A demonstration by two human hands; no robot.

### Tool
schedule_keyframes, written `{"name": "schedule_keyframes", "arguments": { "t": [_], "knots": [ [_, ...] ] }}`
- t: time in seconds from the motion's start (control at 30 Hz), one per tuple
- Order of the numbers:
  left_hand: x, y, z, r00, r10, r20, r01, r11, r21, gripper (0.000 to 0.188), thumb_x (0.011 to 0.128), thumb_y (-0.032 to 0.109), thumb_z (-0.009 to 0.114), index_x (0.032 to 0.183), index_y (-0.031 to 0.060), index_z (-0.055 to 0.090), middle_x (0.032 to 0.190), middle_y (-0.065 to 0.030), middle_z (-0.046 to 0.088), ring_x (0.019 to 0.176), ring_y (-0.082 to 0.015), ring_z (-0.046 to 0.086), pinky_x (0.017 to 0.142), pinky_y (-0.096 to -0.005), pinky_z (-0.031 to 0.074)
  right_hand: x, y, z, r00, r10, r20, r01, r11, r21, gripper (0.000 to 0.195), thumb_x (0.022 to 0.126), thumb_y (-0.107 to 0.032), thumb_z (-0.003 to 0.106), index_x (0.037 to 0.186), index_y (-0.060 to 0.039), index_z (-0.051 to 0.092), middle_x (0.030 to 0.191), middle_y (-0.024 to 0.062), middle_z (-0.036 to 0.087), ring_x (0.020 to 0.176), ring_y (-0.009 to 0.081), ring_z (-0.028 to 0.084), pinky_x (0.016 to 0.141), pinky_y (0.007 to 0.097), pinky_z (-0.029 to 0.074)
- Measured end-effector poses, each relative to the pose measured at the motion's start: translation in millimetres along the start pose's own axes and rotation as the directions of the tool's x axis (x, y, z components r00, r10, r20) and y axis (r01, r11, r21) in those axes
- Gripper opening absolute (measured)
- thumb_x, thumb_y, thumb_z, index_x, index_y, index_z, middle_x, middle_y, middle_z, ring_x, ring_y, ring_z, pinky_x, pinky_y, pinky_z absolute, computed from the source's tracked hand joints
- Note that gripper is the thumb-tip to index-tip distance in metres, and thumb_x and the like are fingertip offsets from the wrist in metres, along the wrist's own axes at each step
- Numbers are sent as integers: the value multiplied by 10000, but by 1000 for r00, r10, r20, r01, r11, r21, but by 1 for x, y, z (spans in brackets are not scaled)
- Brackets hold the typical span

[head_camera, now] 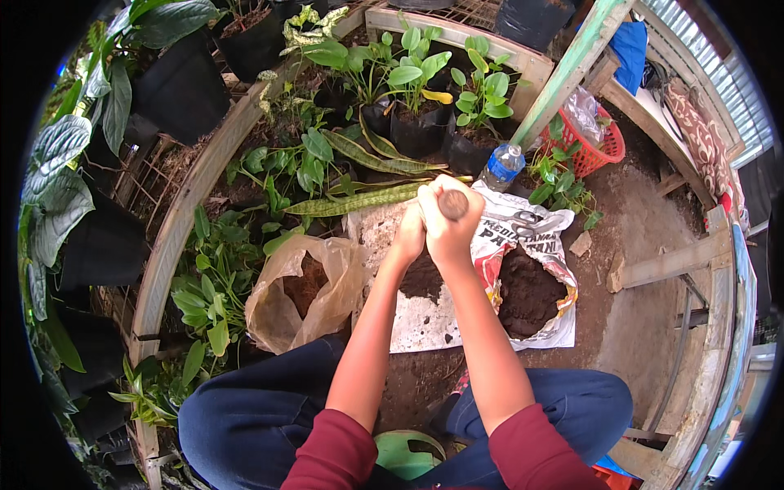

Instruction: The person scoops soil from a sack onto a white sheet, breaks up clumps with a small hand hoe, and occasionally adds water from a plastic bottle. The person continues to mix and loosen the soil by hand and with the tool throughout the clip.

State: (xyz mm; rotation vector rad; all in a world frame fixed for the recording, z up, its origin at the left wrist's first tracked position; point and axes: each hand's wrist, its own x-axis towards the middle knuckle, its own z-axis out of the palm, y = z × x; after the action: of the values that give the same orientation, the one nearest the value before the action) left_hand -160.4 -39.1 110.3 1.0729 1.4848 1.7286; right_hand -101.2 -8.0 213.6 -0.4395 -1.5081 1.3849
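Observation:
My left hand and my right hand are clasped together in front of me around an upright tool, whose round wooden handle end shows above the fingers; its lower part is hidden. Beneath them lies a soiled white sheet with a heap of dark soil. To the right, an open printed sack holds dark soil, and scissors rest on the sack near its top. A crumpled clear plastic bag with brown fibrous material stands at the left. Long variegated leaves lie just beyond the hands.
A water bottle stands beyond the sack, beside a slanted green post. A red plastic basket is at the upper right. Potted plants and a wooden frame border the far and left sides.

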Motion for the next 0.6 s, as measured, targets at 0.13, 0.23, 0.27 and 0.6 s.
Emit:
{"name": "schedule_keyframes", "arguments": {
  "t": [0.13,0.23,0.27,0.6],
  "knots": [
    [-21,-50,0,994,18,-112,-7,995,100,359,957,232,342,1022,-40,567,996,-99,600,902,-143,523,829,-306,433,-29,24,5,985,-165,-40,162,984,-72,216,712,32,551,587,-13,380,532,21,340,525,63,362,480,249,301],
    [-33,-66,8,985,-11,-174,33,992,125,363,959,235,339,1025,-40,567,1002,-100,600,910,-146,524,836,-307,431,-28,49,-5,992,1,123,22,982,-186,174,729,33,577,615,-24,458,584,-12,446,551,76,422,512,244,345],
    [-24,-66,1,989,-11,-148,29,992,122,364,959,235,338,1026,-40,567,1004,-101,601,913,-147,524,838,-308,430,-15,54,0,998,-9,70,18,993,-118,218,727,19,571,589,-27,408,543,-8,379,529,63,376,483,252,306],
    [-40,-55,5,990,11,-141,11,989,150,376,964,243,329,1036,-38,569,1022,-107,603,939,-156,528,861,-312,423,-33,29,4,985,-171,8,169,967,-189,240,722,20,568,595,-7,365,524,26,337,513,90,349,472,286,310]
  ]
}}
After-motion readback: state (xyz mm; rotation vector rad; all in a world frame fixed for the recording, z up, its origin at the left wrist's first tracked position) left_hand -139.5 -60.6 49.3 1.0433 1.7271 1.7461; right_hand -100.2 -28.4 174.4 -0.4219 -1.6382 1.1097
